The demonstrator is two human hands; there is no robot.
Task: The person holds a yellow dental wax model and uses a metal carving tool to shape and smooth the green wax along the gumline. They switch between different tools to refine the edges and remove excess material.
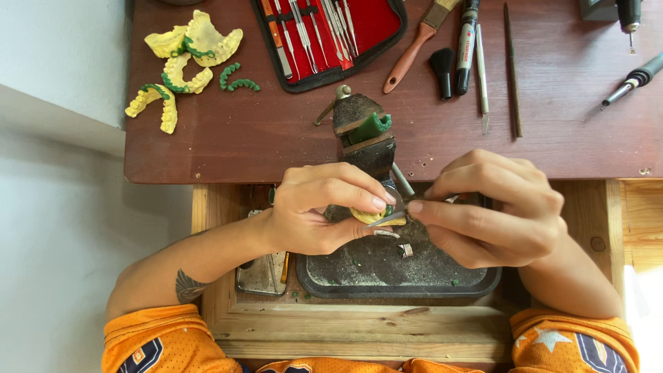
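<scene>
Yellow dental cast [364, 215], small, pinched between thumb and fingertips of the left hand [321, 207], just above the dark tray [387, 276] and right below the bench pin [364, 135]. Right hand [494, 207] clenched around a thin metal blade [387, 220], tip touching the cast at its 3 o'clock side. Both hands nearly meeting at the cast, fingertips just apart. Tray dusted with grey filings and a few green specks, set in a wooden drawer [359, 324]. Green wax piece [373, 126] resting on the bench pin, at 12 o'clock from the cast. Brown table [276, 145] beyond: at 10 o'clock, 4 yellow casts with green wax rims [181, 65] and 2 loose green arches [237, 77]; at 12 o'clock, a red-lined case of metal tools [331, 34]; at 1 o'clock, a wooden-handled brush [414, 48], a small black brush [442, 69], a marker [466, 45] and 2 slim rods [512, 69]; at 2 o'clock, a handpiece [634, 79]. Orange sleeves at 6 o'clock.
</scene>
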